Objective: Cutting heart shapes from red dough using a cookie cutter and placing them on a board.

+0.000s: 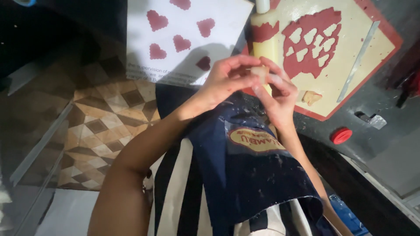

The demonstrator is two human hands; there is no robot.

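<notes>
Left hand [225, 81] and right hand [278, 98] are raised together above the lap, fingertips meeting at frame centre. Both are curled in a pinch around a small pale beige lump of dough [261, 73]: left fingers close over it from 9 o'clock, right thumb and fingers press it from 3 to 5 o'clock. Neither hand is spread; each is closed to a fingertip grip on the lump. Below the hands, at 6 o'clock, hangs a dark navy cloth apron [249, 175] with an oval yellow-and-red badge, speckled with pale flecks, over a black-and-white striped garment [179, 201]. At 12 o'clock from the hands lies a cream rolling pin [265, 39] smeared with dark red dough. At 1 to 2 o'clock sits a beige baking mat with a red border [350, 83]; on it is a sheet of rolled dark red dough [311, 43] with heart-shaped holes cut out, a thin grey metal strip [358, 61] and a small beige dough scrap [311, 97]. At 11 o'clock, a white paper sheet [223, 22] carries several dark red dough hearts [181, 43]. At 4 o'clock, on the dark counter [376, 140], lies a round red cap [341, 135]. At 9 o'clock, patterned floor tiles [105, 126].
</notes>
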